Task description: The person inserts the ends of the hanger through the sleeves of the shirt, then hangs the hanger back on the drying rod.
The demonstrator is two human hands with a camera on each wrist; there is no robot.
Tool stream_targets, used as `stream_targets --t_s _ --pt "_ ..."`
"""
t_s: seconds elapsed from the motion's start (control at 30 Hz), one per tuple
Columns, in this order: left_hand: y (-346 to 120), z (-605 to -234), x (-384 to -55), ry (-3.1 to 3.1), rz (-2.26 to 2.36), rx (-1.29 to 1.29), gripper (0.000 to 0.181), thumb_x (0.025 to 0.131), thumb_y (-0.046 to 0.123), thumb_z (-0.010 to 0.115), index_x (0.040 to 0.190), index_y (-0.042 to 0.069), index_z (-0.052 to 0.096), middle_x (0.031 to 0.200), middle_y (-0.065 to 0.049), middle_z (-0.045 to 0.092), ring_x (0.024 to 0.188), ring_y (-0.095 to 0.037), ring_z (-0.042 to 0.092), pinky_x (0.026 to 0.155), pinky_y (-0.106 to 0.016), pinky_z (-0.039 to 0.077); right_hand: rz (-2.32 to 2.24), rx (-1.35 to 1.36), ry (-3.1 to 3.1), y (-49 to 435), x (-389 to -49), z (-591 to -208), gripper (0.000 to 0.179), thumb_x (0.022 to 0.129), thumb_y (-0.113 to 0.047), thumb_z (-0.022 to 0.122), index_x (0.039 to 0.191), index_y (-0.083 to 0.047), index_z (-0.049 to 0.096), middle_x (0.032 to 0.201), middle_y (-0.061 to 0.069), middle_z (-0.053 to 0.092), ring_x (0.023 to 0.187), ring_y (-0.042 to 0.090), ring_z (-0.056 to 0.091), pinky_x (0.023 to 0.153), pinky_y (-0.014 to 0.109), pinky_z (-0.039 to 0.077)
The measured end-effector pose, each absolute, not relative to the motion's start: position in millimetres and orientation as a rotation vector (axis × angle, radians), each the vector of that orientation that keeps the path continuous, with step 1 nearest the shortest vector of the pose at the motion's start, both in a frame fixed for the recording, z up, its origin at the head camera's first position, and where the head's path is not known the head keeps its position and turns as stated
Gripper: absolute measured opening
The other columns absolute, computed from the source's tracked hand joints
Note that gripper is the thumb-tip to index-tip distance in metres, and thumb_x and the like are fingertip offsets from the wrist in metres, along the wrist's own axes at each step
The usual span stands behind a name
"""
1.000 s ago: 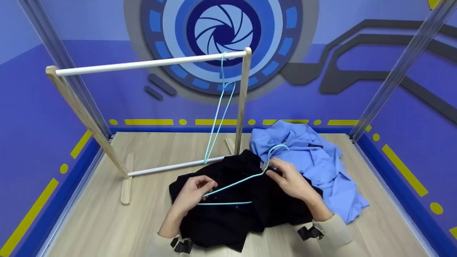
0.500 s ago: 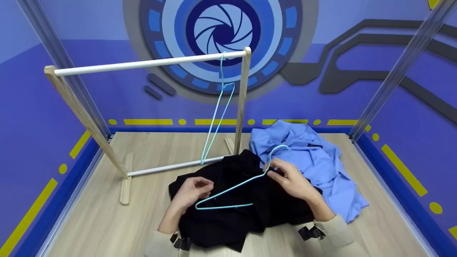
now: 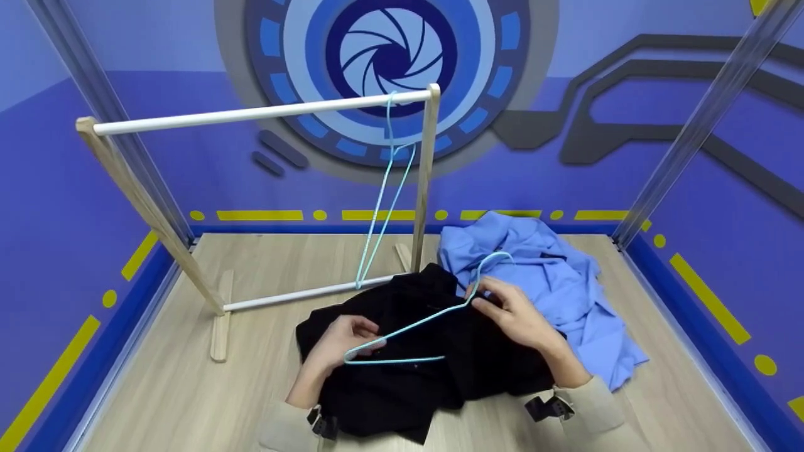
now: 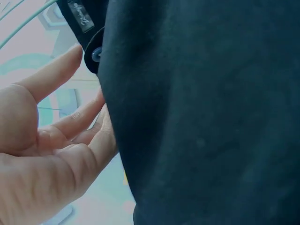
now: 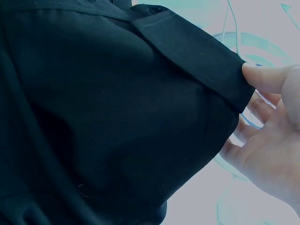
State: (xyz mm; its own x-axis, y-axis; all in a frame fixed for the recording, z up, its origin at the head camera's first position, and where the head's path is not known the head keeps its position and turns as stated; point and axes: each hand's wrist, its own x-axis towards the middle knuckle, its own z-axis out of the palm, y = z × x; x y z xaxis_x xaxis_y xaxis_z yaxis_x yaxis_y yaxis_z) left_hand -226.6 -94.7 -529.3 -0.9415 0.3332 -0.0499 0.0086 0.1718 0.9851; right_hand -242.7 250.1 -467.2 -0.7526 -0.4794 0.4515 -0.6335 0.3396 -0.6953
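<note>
From the head, a black shirt (image 3: 383, 402) lies heaped on the table (image 3: 157, 376), overlapping a blue cloth (image 3: 565, 295) behind it. A hanger (image 3: 414, 324) slants across the shirt, its far arm out of sight. The left hand (image 3: 339, 342) is at the hanger's visible end, the right hand (image 3: 521, 320) beside its neck. A second hanger (image 3: 379, 206) hangs from the rack (image 3: 264, 112).

At the left wrist, the left fingers bend loosely against the shirt's edge, the thumb apart from them and close to a button (image 4: 96, 54).

At the right wrist, thumb and fingers pinch the shirt's collar (image 5: 201, 58); whether they grip the hanger too, I cannot tell.
</note>
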Motion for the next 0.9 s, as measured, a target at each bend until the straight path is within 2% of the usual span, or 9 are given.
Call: stream_targets --t_s 0.17,0.33,0.5,0.73,0.8,0.9 --pt "-95 -532 -226 2.395 1.698 0.464 0.032 0.084 0.004 0.083 0.108 -0.013 0.069 0.090 -0.011 0.070 0.078 -0.020 0.070 0.073 -0.030 0.058 1.392 0.960 -2.437 247 -239 -461 0.016 0.097 0.010 0.061 0.100 -0.004 0.068 0.102 0.010 0.067 0.095 0.026 0.061 0.086 0.028 0.047" --pt "-97 -532 -226 2.543 1.616 0.568 0.027 0.086 0.009 0.080 0.106 -0.009 0.071 0.093 -0.009 0.072 0.083 -0.022 0.068 0.076 -0.031 0.055 1.401 0.899 -2.441 239 -226 -440 0.013 0.096 0.013 0.060 0.099 0.003 0.068 0.099 0.015 0.067 0.092 0.025 0.061 0.085 0.026 0.046" --pt "-100 -530 -224 2.592 1.654 0.515 0.023 0.087 0.005 0.078 0.106 -0.006 0.072 0.094 -0.007 0.072 0.085 -0.022 0.067 0.079 -0.032 0.054 1.386 0.873 -2.418 237 -222 -433 0.013 0.095 0.014 0.061 0.099 0.003 0.067 0.100 0.013 0.068 0.093 0.022 0.062 0.086 0.026 0.047" --pt "-101 -526 -222 2.530 1.778 0.393 0.020 0.089 -0.006 0.072 0.108 -0.007 0.071 0.091 -0.009 0.071 0.069 -0.017 0.065 0.064 -0.025 0.053 1.392 0.865 -2.374 237 -224 -434 0.013 0.095 0.013 0.061 0.098 0.003 0.068 0.100 0.015 0.069 0.090 0.025 0.062 0.081 0.028 0.048" --pt "-102 -524 -221 2.488 1.820 0.354 0.021 0.089 -0.010 0.068 0.110 -0.008 0.070 0.092 -0.009 0.071 0.070 -0.015 0.064 0.062 -0.024 0.053 1.390 0.859 -2.370 239 -229 -441 0.013 0.095 0.014 0.061 0.098 0.003 0.068 0.100 0.018 0.068 0.090 0.029 0.063 0.082 0.026 0.048" --pt "-103 -522 -220 2.447 1.855 0.315 0.023 0.091 -0.013 0.063 0.114 -0.009 0.068 0.092 -0.009 0.070 0.073 -0.015 0.064 0.063 -0.025 0.055 1.393 0.844 -2.357 243 -239 -453 0.015 0.095 0.014 0.062 0.099 0.001 0.069 0.101 0.017 0.069 0.092 0.030 0.063 0.084 0.024 0.047"
